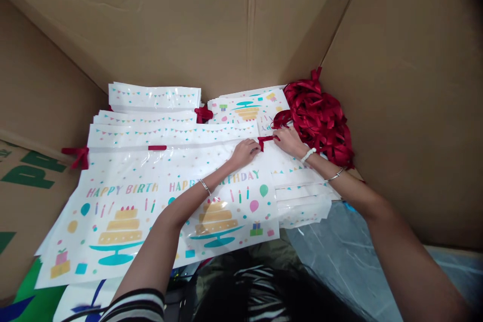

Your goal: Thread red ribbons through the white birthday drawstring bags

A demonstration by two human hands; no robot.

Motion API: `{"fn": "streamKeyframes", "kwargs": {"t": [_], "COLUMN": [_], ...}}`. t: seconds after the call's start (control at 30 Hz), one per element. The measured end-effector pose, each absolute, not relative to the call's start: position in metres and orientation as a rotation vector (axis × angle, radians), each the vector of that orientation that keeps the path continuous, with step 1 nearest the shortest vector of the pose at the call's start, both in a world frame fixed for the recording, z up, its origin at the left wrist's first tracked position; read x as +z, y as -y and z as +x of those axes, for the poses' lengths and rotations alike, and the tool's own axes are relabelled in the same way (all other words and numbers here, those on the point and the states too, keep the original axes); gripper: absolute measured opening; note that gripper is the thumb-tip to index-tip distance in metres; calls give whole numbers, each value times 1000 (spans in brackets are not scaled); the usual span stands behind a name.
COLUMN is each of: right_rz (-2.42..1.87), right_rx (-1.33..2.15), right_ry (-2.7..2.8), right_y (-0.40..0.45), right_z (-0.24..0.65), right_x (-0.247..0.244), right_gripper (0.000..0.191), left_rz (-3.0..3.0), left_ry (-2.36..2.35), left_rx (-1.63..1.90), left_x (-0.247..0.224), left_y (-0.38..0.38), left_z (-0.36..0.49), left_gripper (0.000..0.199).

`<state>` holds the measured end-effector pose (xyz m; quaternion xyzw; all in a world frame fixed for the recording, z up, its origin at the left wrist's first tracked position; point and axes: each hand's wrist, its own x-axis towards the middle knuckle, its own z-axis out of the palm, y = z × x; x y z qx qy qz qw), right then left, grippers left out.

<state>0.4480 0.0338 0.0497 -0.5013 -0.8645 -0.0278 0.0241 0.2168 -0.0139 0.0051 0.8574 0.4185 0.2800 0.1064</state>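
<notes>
A short length of red ribbon (pixel 267 138) stretches between my two hands at the right end of a printed birthday sheet (pixel 211 176). My left hand (pixel 246 153) has its fingers closed at the ribbon's left end, resting on the sheet. With its fingers pinched, my right hand (pixel 289 141) holds the ribbon's other end beside the big tangled pile of red ribbons (pixel 317 115). Another ribbon piece (pixel 157 148) shows in the pale strip across the sheet, and a red bow (pixel 77 156) sticks out at its left edge.
Tall cardboard walls (pixel 151 35) enclose the back and sides. Behind lie folded sheets (pixel 154 95) with a red bow (pixel 204 113) and another sheet pile (pixel 247 105). More folded sheets (pixel 302 206) lie at right, above a grey marbled floor (pixel 339 256).
</notes>
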Motion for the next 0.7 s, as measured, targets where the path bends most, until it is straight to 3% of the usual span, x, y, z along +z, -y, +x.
{"fn": "streamKeyframes", "kwargs": {"t": [0.13,0.33,0.57,0.7], "right_rz": [-1432,-1503,-1401,-1327], "right_rx": [-243,-117,1012,1350], "right_ry": [2657,2371,2450,2576], "right_y": [-33,-40,-109,-125], "right_z": [462,473,454,435], "right_x": [40,41,69,71], "right_gripper": [40,45,31,29], "left_rz": [2522,2531,2519,2523], "left_ry": [-1221,-1204,-1204,-1207], "left_rx": [844,865,871,842], "left_x": [4,2,3,4], "left_y": [13,12,13,13], "left_z": [217,217,217,217], "left_gripper": [15,14,16,15]}}
